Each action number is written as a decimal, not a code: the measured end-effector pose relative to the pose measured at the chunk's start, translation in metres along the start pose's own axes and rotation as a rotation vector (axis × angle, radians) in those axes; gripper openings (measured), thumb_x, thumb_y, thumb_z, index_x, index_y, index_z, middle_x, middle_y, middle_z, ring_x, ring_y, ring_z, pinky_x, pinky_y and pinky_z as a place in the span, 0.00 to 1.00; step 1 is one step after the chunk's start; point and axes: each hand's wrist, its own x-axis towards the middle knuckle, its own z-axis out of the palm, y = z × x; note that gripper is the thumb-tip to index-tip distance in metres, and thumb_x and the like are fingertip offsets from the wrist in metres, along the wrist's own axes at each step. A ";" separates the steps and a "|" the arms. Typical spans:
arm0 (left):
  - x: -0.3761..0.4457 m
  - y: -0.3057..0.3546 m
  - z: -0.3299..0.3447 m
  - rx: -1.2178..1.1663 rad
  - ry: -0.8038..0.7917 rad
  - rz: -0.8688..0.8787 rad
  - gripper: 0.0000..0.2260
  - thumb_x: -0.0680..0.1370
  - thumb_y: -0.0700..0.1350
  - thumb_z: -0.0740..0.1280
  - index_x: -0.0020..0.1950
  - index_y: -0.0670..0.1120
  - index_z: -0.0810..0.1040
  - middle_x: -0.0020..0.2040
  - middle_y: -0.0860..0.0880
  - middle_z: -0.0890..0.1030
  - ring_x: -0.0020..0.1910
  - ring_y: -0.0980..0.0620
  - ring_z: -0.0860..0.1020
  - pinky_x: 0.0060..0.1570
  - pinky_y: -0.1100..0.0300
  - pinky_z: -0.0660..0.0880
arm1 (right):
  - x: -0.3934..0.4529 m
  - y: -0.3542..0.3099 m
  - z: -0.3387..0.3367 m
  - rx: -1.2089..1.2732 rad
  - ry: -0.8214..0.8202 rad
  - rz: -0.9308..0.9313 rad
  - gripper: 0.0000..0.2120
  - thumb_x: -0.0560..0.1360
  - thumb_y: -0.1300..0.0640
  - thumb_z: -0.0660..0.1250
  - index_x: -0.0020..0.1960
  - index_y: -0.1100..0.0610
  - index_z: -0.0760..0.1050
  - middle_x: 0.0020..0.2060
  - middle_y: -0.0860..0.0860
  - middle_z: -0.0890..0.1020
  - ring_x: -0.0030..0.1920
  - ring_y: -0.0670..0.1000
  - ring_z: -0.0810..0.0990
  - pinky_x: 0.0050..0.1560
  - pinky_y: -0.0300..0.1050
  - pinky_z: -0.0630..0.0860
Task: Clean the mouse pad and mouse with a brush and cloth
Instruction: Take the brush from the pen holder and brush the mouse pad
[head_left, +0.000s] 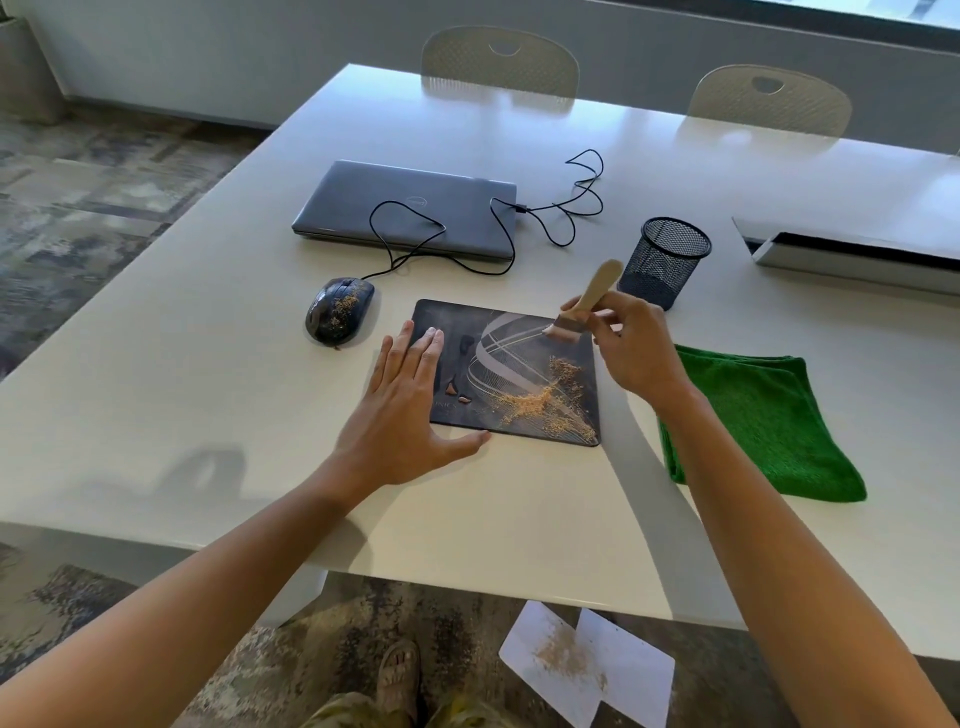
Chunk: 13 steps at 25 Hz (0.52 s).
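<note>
A dark patterned mouse pad (524, 353) lies on the white table (208, 405), with tan crumbs heaped on its near right part. My left hand (405, 410) lies flat with straight fingers on the pad's left edge. My right hand (631, 351) grips a wooden-handled brush (584, 304) above the pad's far right corner, bristles down close to the surface. A black wired mouse (338, 315), dusted with crumbs, sits left of the pad. A folded green cloth (763, 415) lies to the right of the pad.
A shut grey laptop (410, 205) lies behind the pad, with the mouse cable (576, 200) looping over it. A black mesh pen cup (665, 260) stands by my right hand. A white box (852, 254) sits far right. White sheets with crumbs (587, 665) lie on the floor.
</note>
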 end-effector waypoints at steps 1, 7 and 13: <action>0.000 0.000 0.000 0.000 -0.002 0.000 0.56 0.69 0.80 0.56 0.82 0.40 0.50 0.83 0.46 0.53 0.81 0.51 0.38 0.80 0.49 0.40 | 0.000 0.001 0.004 -0.012 -0.027 0.000 0.09 0.79 0.63 0.67 0.55 0.54 0.84 0.50 0.46 0.85 0.48 0.46 0.83 0.52 0.40 0.79; 0.000 0.000 0.002 0.021 0.010 -0.005 0.53 0.71 0.77 0.58 0.82 0.40 0.50 0.83 0.46 0.53 0.81 0.51 0.38 0.80 0.50 0.40 | -0.024 0.008 0.002 -0.038 -0.156 -0.046 0.11 0.79 0.62 0.67 0.53 0.47 0.83 0.46 0.41 0.85 0.45 0.38 0.82 0.46 0.30 0.75; -0.001 0.001 0.000 0.029 0.008 0.002 0.53 0.71 0.76 0.59 0.82 0.40 0.51 0.82 0.45 0.54 0.82 0.49 0.40 0.80 0.48 0.42 | -0.017 0.006 -0.002 0.049 -0.029 -0.017 0.11 0.79 0.63 0.67 0.55 0.50 0.83 0.46 0.42 0.85 0.44 0.39 0.81 0.44 0.30 0.75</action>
